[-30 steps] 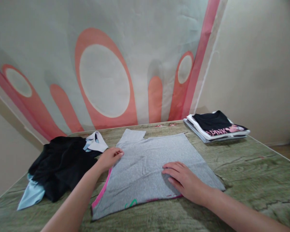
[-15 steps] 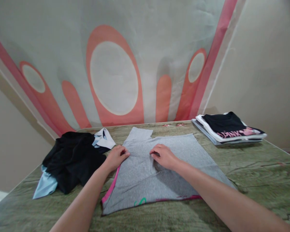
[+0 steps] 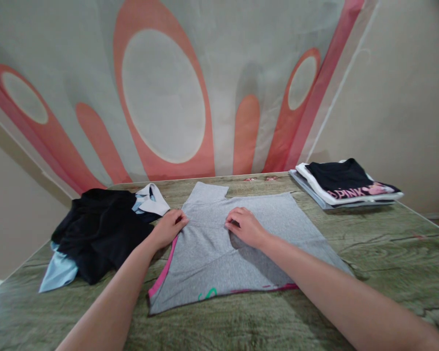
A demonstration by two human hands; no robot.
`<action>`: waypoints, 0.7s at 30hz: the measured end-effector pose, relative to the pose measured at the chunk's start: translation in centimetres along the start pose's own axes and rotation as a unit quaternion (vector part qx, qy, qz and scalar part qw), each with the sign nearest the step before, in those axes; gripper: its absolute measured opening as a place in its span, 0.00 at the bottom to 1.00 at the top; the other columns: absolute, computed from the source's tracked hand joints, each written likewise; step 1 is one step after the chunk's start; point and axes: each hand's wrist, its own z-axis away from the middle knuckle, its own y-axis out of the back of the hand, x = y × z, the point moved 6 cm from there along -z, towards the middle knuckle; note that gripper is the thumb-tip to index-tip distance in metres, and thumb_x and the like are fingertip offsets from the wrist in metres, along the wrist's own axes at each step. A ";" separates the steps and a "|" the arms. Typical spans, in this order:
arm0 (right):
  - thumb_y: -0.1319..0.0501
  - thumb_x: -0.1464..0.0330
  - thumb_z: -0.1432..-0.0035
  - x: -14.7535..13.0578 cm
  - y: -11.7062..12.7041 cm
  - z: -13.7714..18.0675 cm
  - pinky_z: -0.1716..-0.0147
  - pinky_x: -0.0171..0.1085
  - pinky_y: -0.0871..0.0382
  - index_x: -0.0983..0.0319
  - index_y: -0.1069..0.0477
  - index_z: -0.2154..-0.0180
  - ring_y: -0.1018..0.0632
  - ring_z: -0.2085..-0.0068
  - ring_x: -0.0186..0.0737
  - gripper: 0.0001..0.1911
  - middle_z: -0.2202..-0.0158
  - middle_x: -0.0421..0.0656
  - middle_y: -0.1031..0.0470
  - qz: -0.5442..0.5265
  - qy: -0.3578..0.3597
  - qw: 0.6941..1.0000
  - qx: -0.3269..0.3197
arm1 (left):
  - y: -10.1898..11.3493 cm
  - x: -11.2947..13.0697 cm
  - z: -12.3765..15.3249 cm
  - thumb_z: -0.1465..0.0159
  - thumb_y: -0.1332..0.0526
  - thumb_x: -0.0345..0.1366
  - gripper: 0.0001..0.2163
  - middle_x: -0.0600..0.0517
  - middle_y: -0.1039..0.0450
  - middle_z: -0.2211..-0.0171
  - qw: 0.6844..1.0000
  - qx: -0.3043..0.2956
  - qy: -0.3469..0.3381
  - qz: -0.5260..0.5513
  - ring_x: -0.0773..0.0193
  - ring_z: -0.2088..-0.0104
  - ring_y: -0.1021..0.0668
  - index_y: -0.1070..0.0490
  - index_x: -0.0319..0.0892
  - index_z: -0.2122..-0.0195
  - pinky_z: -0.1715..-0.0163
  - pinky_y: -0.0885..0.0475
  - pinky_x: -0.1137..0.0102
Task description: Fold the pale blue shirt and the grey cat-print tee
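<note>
A grey T-shirt [image 3: 256, 258] with pink neck trim and a bit of green print lies spread sideways on the wood-patterned table, one short sleeve pointing to the back. My left hand [image 3: 170, 226] pinches its left edge, just above the pink trim. Near the middle of the shirt, my right hand [image 3: 245, 226] has its fingers closed on the fabric, which is creased and slightly raised below them. The right fingertips are partly hidden by the curled hand.
Left of the shirt is a rumpled heap of black clothing [image 3: 102, 229] with a light blue garment [image 3: 60, 270] and a white collar [image 3: 155, 199] showing. A stack of folded clothes [image 3: 346, 190], black with pink print on top, sits at the back right. A patterned backdrop [image 3: 223, 97] rises behind the table [image 3: 380, 263].
The view has tilted slightly, so everything sits a little higher in the wall's foreground. Both hands stay at nearly the same spots on the shirt.
</note>
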 end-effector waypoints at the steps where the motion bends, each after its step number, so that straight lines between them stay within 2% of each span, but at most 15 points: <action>1: 0.37 0.69 0.40 -0.1 0.0 0.0 0.56 0.40 0.38 0.60 0.26 0.67 0.28 0.58 0.41 0.03 0.63 0.43 0.25 0.009 0.003 1.000 0.004 | 0.0 0.0 0.0 0.35 0.49 0.46 0.14 0.51 0.31 0.69 1.000 0.002 -0.003 -0.003 0.57 0.64 0.27 0.33 0.43 0.70 0.60 0.34 0.65; 11: 0.36 0.72 0.42 -0.8 0.3 0.2 0.57 0.40 0.37 0.60 0.27 0.66 0.29 0.59 0.41 0.02 0.63 0.42 0.26 0.026 0.007 0.999 0.025 | -0.1 0.5 0.4 0.37 0.43 0.41 0.09 0.51 0.33 0.70 0.997 0.042 -0.030 -0.050 0.57 0.65 0.29 0.34 0.42 0.71 0.62 0.35 0.65; 14: 0.37 0.71 0.41 -1.7 0.8 0.4 0.55 0.40 0.37 0.60 0.27 0.65 0.29 0.57 0.41 0.01 0.62 0.43 0.27 0.000 0.052 0.998 0.030 | -0.1 0.6 0.5 0.37 0.43 0.40 0.08 0.50 0.33 0.69 0.996 0.051 -0.032 -0.059 0.57 0.64 0.29 0.34 0.43 0.71 0.61 0.34 0.65; 17: 0.34 0.68 0.42 -2.4 0.6 0.7 0.56 0.40 0.38 0.59 0.27 0.66 0.30 0.57 0.42 0.03 0.62 0.43 0.27 -0.004 0.092 0.996 -0.003 | -0.2 0.7 0.6 0.37 0.43 0.39 0.08 0.50 0.33 0.69 0.996 0.053 -0.036 -0.066 0.57 0.64 0.29 0.34 0.43 0.71 0.61 0.34 0.65; 21: 0.32 0.68 0.45 -1.5 0.0 0.5 0.57 0.40 0.38 0.59 0.26 0.69 0.30 0.59 0.41 0.04 0.65 0.42 0.27 0.005 0.050 0.999 -0.020 | -0.3 0.6 0.6 0.37 0.43 0.38 0.07 0.50 0.33 0.69 0.996 0.051 -0.037 -0.070 0.57 0.64 0.29 0.35 0.43 0.71 0.61 0.33 0.64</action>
